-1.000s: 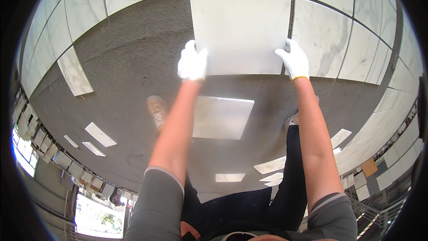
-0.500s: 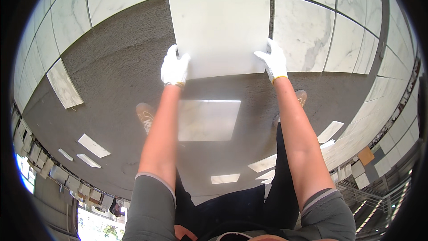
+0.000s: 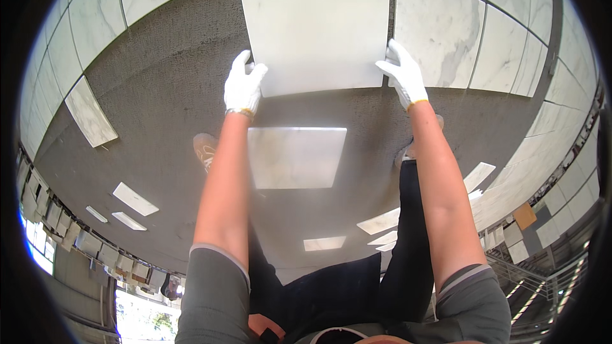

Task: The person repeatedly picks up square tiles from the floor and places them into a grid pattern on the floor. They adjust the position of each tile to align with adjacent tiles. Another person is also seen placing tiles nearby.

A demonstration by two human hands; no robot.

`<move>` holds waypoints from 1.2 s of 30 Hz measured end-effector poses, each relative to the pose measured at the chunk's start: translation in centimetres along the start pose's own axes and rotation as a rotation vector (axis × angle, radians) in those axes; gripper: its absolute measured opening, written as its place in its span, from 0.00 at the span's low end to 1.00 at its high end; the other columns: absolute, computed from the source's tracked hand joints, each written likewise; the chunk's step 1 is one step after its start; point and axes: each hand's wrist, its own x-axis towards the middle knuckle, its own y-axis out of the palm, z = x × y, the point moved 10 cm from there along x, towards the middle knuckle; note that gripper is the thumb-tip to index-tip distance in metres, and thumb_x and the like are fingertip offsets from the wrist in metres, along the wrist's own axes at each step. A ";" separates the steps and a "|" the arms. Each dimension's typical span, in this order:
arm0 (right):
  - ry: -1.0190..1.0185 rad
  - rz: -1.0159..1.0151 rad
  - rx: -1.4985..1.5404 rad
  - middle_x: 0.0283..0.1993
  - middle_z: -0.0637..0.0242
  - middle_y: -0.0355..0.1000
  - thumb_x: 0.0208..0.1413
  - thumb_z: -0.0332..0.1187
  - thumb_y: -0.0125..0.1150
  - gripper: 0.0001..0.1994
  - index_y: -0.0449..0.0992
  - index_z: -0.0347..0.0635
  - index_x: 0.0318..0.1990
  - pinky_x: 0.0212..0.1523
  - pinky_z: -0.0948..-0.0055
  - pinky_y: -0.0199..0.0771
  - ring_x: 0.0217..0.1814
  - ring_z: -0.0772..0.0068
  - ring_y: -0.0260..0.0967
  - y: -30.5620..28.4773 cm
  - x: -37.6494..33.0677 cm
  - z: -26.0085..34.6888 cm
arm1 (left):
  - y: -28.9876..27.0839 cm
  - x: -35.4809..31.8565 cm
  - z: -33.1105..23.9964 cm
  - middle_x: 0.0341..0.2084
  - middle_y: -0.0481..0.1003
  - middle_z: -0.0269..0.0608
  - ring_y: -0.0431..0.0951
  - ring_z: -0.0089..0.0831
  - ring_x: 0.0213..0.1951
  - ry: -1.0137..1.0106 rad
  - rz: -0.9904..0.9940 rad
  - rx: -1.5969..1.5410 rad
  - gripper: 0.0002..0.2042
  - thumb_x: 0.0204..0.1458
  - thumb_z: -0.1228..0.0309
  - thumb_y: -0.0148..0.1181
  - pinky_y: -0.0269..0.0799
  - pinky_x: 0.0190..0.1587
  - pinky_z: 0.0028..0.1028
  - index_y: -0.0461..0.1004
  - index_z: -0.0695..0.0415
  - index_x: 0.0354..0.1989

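A large, plain, pale marble slab (image 3: 315,28) lies flat among veined slabs, a narrow dark gap along its right and far sides. At its near left corner is my left hand (image 3: 243,85) in a white glove, thumb and fingers apart, the thumb tip at the slab's edge. My right hand (image 3: 406,78), gloved in white too, is beside the near right corner. Its fingers are spread and its thumb just overlaps the edge. Neither hand is wrapped round the slab. Whether the fingertips still touch its sides is hard to tell.
A second pale slab (image 3: 296,158) lies between my shoes on the grey floor (image 3: 166,114). Veined slabs (image 3: 440,32) flank the far right, and a narrow strip (image 3: 91,113) lies at the left. Several small offcuts (image 3: 135,199) are scattered nearer me.
Both hands have moved outward from the slab's sides, the right more clearly, and the thumbs overlap it less. The whole view has shifted a little. The slab keeps its place among its neighbours.
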 end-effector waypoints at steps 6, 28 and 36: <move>0.402 -0.051 0.023 0.39 0.71 0.75 0.57 0.30 0.65 0.18 0.76 0.41 0.55 0.34 0.76 0.74 0.32 0.77 0.70 -3.8 -10.6 -8.4 | -4.4 -9.2 12.0 0.58 0.73 0.48 0.72 0.41 0.60 -0.275 -0.312 -0.053 0.23 0.58 0.62 0.58 0.63 0.65 0.35 0.73 0.59 0.59; 0.718 0.065 0.114 0.62 0.55 0.69 0.53 0.32 0.68 0.33 0.65 0.41 0.68 0.51 0.63 0.73 0.58 0.62 0.70 3.5 -21.9 -11.0 | -0.5 -17.4 11.0 0.62 0.68 0.57 0.69 0.47 0.62 -0.394 0.065 -0.075 0.35 0.52 0.59 0.66 0.63 0.64 0.36 0.64 0.63 0.66; 0.388 0.301 0.576 0.68 0.56 0.64 0.57 0.34 0.68 0.33 0.63 0.36 0.68 0.68 0.66 0.61 0.70 0.64 0.61 8.0 -29.1 10.4 | 2.7 -27.8 -4.4 0.67 0.62 0.52 0.62 0.37 0.67 -0.308 0.394 -0.758 0.30 0.61 0.71 0.58 0.57 0.68 0.33 0.57 0.67 0.69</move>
